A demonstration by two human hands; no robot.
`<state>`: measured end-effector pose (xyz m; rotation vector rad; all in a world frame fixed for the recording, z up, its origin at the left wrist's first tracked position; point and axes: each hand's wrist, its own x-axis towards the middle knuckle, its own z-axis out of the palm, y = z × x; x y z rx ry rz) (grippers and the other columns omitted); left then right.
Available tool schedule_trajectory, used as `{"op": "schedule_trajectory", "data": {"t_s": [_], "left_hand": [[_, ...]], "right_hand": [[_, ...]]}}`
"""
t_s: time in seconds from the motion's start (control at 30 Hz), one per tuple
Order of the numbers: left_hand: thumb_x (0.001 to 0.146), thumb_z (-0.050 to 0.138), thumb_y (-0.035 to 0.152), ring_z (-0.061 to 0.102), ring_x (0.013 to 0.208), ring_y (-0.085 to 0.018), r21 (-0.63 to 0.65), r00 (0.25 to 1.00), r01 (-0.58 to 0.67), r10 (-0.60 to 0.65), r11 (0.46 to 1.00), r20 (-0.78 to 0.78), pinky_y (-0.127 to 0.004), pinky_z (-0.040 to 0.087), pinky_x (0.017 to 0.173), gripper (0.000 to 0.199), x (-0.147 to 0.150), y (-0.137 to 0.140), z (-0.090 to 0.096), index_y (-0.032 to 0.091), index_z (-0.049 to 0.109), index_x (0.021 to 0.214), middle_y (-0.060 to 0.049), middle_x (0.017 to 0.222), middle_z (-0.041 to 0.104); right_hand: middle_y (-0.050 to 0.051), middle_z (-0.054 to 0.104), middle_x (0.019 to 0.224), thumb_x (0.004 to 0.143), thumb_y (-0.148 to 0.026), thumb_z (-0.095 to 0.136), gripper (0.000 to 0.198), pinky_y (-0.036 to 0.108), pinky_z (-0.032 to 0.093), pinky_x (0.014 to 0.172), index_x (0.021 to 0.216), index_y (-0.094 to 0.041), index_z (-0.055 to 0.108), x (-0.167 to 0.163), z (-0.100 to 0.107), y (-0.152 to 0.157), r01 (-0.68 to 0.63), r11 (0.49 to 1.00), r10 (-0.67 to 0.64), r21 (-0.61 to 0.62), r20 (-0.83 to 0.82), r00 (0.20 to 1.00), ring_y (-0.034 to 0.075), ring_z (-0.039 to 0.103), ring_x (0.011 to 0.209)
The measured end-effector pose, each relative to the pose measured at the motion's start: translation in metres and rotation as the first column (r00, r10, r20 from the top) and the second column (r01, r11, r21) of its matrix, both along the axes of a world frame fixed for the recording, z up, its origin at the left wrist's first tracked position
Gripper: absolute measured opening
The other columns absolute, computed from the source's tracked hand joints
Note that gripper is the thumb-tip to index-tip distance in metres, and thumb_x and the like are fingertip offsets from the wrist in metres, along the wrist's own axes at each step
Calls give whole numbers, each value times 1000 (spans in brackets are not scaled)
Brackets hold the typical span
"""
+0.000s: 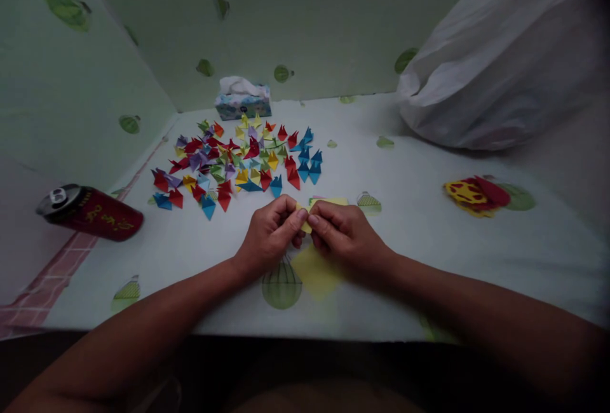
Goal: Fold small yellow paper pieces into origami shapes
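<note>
Between the fingertips of both hands is a small folded piece of yellow paper [305, 227], mostly covered by the fingers. My left hand [272, 230] pinches it from the left, thumb on top. From the other side my right hand [344, 230] grips the same piece, its thumb close to the left thumb. Below the hands a flat yellow paper square [317, 273] lies on the table, partly under the right hand. Just behind the hands, a stack of coloured paper [337, 201] with yellow on top peeks out.
Many folded paper cranes [229, 159] in several colours cover the table's [190, 273] back left. A tissue box [243, 98] stands behind them. At the left is a red drink can [95, 211]; at the right, red and yellow cutouts [476, 195] and a white plastic bag [495, 63].
</note>
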<state>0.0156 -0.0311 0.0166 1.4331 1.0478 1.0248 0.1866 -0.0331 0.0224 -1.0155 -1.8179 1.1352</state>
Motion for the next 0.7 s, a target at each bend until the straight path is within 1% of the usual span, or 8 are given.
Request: {"op": "schedule_trajectory", "data": {"t_s": [0.1, 0.17, 0.27, 0.37, 0.43, 0.5, 0.6, 0.7], "left_hand": [[93, 57, 40, 52, 45, -8, 11, 999, -42, 42, 999, -29, -19, 42, 48, 32, 1, -3, 2, 19, 51, 69, 5, 51, 55], [92, 59, 40, 54, 47, -9, 27, 999, -49, 49, 998, -6, -20, 44, 50, 31, 1, -2, 2, 18, 53, 70, 4, 53, 57], [86, 67, 38, 60, 55, -10, 21, 999, -20, 19, 1000, 46, -22, 49, 55, 26, -1, 1, 2, 17, 56, 77, 3, 63, 60], [86, 69, 35, 60, 58, -10, 8, 999, 23, -24, 1000, 36, -22, 49, 57, 24, -3, 4, 2, 16, 58, 77, 2, 66, 61], [91, 63, 36, 60, 60, -10, 13, 998, 52, -53, 999, 34, -22, 49, 60, 25, -4, 4, 2, 16, 59, 76, 1, 66, 62], [94, 58, 37, 60, 61, -11, 27, 993, 74, -76, 997, 95, -23, 50, 61, 23, -4, 3, 2, 16, 60, 84, 1, 68, 63], [90, 65, 34, 61, 59, -11, 14, 974, 102, -102, 995, 202, -23, 50, 59, 24, -1, 2, 1, 18, 60, 107, 2, 73, 63], [85, 71, 30, 61, 59, -11, -49, 972, 122, -109, 991, 210, -23, 48, 58, 28, 0, 3, 1, 18, 61, 108, 2, 70, 65]], "right_hand": [[-2, 56, 57, 98, -31, 45, 33, 24, 41, 53, 67, -19, 50, -2, 0, -3, -71, 989, 60, -127, -89, 994, 10, 52, 50], [-1, 58, 62, 98, -34, 46, 32, 24, 43, 54, 70, -19, 52, -3, -2, -3, -90, 982, 66, -166, -142, 988, 10, 54, 52], [-1, 59, 66, 94, -34, 54, 26, 24, 44, 54, 74, -18, 54, -2, -5, 1, -45, 984, 13, -171, -188, 982, 9, 55, 54], [-2, 61, 67, 92, -34, 60, 21, 23, 45, 55, 79, -18, 55, -1, -6, 4, -37, 968, -32, -248, -267, 963, 9, 56, 55], [-2, 61, 65, 92, -36, 61, 23, 23, 44, 55, 78, -18, 55, 0, -5, 4, -72, 947, -36, -313, -327, 944, 9, 56, 54], [-3, 59, 62, 92, -38, 60, 27, 22, 42, 53, 76, -18, 53, 0, -5, 5, -120, 923, -46, -367, -414, 909, 8, 53, 51], [-3, 59, 61, 93, -41, 61, 31, 21, 39, 49, 74, -17, 52, -1, -8, 6, -239, 872, -31, -428, -534, 845, 7, 50, 48], [-4, 57, 58, 90, -41, 65, 31, 20, 37, 46, 74, -16, 55, -3, -12, 6, -327, 817, -9, -475, -579, 816, 6, 48, 45]]}}
